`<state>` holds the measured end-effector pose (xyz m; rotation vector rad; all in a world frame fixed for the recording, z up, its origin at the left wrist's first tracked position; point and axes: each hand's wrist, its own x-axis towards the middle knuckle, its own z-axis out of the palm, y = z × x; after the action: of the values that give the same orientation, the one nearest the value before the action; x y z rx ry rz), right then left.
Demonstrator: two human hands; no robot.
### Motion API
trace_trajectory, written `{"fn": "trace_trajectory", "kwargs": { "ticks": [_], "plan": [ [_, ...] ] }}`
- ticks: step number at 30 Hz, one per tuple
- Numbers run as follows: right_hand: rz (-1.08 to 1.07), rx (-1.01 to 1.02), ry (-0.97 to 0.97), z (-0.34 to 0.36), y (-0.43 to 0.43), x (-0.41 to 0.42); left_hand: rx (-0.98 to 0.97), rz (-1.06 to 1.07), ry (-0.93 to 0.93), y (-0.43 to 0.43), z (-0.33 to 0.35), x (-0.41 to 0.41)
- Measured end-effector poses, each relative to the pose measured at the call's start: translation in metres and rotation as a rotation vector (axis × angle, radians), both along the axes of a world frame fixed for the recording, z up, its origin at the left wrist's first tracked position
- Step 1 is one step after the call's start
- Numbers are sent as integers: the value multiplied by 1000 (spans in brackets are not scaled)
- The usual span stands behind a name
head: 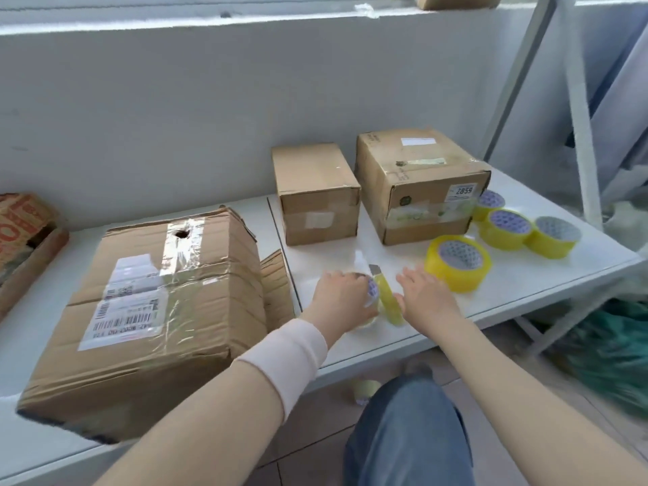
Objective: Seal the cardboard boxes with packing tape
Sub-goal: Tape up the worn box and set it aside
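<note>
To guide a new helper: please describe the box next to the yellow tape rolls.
On the white table by the wall, right of the small cardboard box, stands a larger cardboard box beside the yellow tape rolls. Only it bears a 2859 sticker.

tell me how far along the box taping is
Possibly done: the large box carries shiny clear tape across its top. In hand: the left hand grips a tape roll, the right hand open beside it. Left: the two smaller boxes behind, apparently untouched; four yellow rolls wait unused.
</note>
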<state>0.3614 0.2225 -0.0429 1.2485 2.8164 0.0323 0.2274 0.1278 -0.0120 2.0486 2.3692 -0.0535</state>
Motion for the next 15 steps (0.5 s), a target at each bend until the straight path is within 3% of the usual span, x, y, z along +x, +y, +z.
{"fn": "trace_trajectory", "kwargs": {
  "ticks": [5, 9, 12, 15],
  "plan": [
    [-120, -346, 497, -21, -4, -3, 165, 55, -132, -2, -24, 4],
    [-334, -633, 916, -15, -2, -4, 257, 195, -484, -6, -23, 8],
    [-344, -826, 1066, 2, -3, -8, 269, 336, -871, -10, -15, 9],
    [-335, -810, 1090, 20, -12, -17, 314, 402, -993, -12, -7, 12]
  ]
}}
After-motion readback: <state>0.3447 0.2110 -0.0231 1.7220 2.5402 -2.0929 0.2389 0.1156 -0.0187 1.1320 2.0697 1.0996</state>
